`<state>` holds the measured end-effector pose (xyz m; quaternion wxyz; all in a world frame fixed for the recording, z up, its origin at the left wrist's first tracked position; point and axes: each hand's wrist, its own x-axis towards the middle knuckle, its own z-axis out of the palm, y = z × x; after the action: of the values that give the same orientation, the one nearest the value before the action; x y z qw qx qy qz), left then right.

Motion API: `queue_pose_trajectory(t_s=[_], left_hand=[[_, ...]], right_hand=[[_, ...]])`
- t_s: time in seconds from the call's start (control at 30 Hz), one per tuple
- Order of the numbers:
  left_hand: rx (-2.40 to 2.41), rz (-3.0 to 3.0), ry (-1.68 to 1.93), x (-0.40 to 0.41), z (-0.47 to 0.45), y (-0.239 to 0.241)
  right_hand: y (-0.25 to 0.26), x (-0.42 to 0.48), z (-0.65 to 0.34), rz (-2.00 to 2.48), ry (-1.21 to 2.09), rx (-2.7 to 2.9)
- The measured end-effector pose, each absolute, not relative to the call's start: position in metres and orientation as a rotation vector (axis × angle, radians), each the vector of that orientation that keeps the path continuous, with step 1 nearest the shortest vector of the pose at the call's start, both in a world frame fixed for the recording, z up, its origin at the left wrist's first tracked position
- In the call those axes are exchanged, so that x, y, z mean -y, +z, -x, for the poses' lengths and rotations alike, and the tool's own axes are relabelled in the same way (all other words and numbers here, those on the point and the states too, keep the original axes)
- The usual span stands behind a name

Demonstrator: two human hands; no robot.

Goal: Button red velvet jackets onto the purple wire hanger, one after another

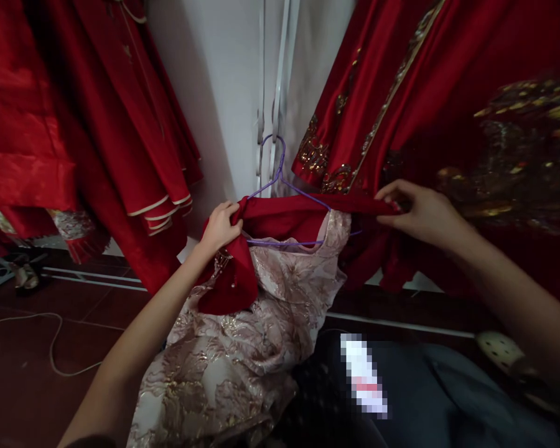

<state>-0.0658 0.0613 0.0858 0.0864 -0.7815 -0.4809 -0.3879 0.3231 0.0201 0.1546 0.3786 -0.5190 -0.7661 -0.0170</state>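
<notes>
My left hand [220,225] is closed on the left end of a red garment [284,218] draped over a purple wire hanger [280,180]. My right hand [417,210] pinches the same red cloth at its right end, so it is stretched between both hands. Under the red cloth a pale pink and gold brocade dress [242,336] hangs from the hanger and spills down toward my lap. The hanger's hook sits against a white vertical rail [277,74] on the wall.
Red robes [112,124] hang at the left, and red gowns with gold embroidery [401,93] at the right. The floor [23,386] is dark red with a white cable [51,348] on it. Dark cloth [448,398] lies at the lower right, beside a white shoe [499,350].
</notes>
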Motion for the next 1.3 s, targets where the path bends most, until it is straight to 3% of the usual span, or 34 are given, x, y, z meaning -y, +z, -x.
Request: queue_pose_trajectory(t_s=[0.13,0.2,0.3,0.47,0.67,0.9,1.17,1.3], left_hand=[[1.462,2.327,-1.104,-0.061,0.063,0.086],[1.465,2.325,-1.046,-0.06,0.061,0.087],[1.479,2.313,-0.944,-0.054,0.055,0.09],[1.528,2.297,-0.821,-0.044,0.046,0.094],[1.538,2.248,-0.871,-0.035,0.057,0.105],[1.562,2.334,-1.317,0.016,0.043,0.103],[1.445,2.745,-1.549,0.016,-0.011,0.071],[1.491,2.703,-1.854,0.013,-0.01,0.045]], right_hand=[[0.135,-0.011,-0.296,1.207,0.756,1.937],[0.121,-0.026,-0.284,1.173,0.867,1.71],[0.104,-0.054,-0.267,1.178,0.713,1.448],[0.083,-0.056,-0.206,1.125,0.24,1.525],[0.056,-0.008,-0.143,1.003,0.316,1.554],[0.052,0.013,-0.167,0.958,0.381,1.278],[0.054,0.014,-0.132,0.884,0.67,1.407],[0.045,0.007,-0.14,0.843,0.877,1.384]])
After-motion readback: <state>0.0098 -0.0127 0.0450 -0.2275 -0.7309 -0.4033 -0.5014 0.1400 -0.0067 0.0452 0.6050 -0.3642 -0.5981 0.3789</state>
